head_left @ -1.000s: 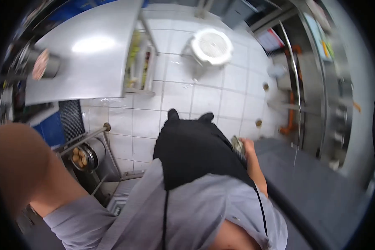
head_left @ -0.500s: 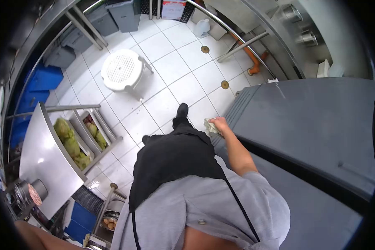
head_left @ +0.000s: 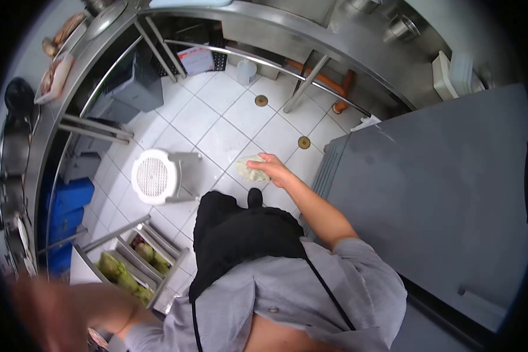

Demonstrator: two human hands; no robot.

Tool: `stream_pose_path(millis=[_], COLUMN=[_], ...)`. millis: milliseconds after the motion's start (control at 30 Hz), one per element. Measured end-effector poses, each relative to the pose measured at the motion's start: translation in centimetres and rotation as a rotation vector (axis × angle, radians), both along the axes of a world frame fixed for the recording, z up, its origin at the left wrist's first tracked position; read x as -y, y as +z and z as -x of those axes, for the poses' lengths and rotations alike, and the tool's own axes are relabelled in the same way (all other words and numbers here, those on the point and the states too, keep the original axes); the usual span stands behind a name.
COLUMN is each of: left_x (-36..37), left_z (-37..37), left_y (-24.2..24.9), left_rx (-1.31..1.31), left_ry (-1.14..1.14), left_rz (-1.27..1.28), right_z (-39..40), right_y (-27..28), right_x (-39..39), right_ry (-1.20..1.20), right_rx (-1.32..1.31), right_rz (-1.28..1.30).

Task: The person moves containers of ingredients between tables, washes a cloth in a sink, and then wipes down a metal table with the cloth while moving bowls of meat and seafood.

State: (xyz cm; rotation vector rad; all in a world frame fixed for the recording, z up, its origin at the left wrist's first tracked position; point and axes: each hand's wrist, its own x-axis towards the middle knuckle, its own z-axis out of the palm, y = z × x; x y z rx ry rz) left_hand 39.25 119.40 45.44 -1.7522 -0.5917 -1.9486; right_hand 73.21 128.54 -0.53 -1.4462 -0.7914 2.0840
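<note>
My right hand (head_left: 271, 167) is closed on a pale greenish-white crumpled bundle (head_left: 251, 168), held out over the floor in front of my legs. Thumb and fingers grip its right side; its exact kind does not show. At the lower left, my left hand (head_left: 47, 314) is smeared by motion, close to the camera and over the edge of a steel counter. Beside that forearm, the bins of leafy green vegetables (head_left: 120, 273) are partly covered by it.
A white plastic stool (head_left: 155, 177) stands on the tiled floor (head_left: 217, 138) ahead to the left. To my right is a large grey appliance (head_left: 416, 193). Steel counters (head_left: 276, 26) curve round the front and left, with grey bins (head_left: 136, 88) and blue containers (head_left: 67, 208) underneath.
I have moved forward toward the stool and front counter. My right hand has swung forward and left with the bundle. My left hand has come up into view at the lower left.
</note>
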Motion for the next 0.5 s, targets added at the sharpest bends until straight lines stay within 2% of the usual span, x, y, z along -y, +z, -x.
stream_pose_path(millis=[33,67,100,133,167,200,233,267,333,400,433,500], left_x=[-2.5,-5.0,-7.2,-8.8,-9.8,-10.7,-11.9,-13.1,-16.9,-20.8,-23.0,-27.6], left_z=[0.6,1.3,1.1,0.6,0.0,-0.7,-1.5,-2.3,-4.5,-6.9,-7.8,-9.3], left_y=[-4.5,-9.1,-15.6,-20.8,-24.8,-27.9,-29.9,-31.2,-32.2,-30.8,-30.5,-29.3], left_rx=[-0.008,-0.015,0.258,0.299,0.382,0.525,0.530,0.533,0.298,0.014,-0.053,-0.178], left_ry=[-0.138,-0.167,-0.019,-0.085,-0.136,-0.225,-0.268,-0.314,-0.373,-0.411,-0.409,-0.364], left_rz=[0.454,0.917,1.016,1.044,1.178,1.325,1.409,1.498,1.531,1.451,1.405,1.296], right_z=[1.0,1.9,2.9,3.7,4.5,5.3,6.1,6.9,7.8,8.8,9.5,9.8], right_y=[2.1,3.3,4.3,5.3,6.7,7.4,7.7,8.1,9.2,10.8,12.4,15.7], right_x=[-1.1,-2.4,-3.6,-4.9,-6.2,-7.9,-9.4,-10.8,-14.5,-17.6,-19.2,-22.9], right_ry=[0.009,0.037,0.070,0.103,0.123,0.140,0.156,0.170,0.173,0.124,0.024,-0.108], right_rx=[-0.105,-0.164,-0.218,-0.272,-0.319,-0.330,-0.339,-0.346,-0.284,-0.231,-0.134,-0.111], right_rz=[-0.017,-0.039,-0.062,-0.082,-0.106,-0.127,-0.144,-0.158,-0.201,-0.233,-0.205,-0.191])
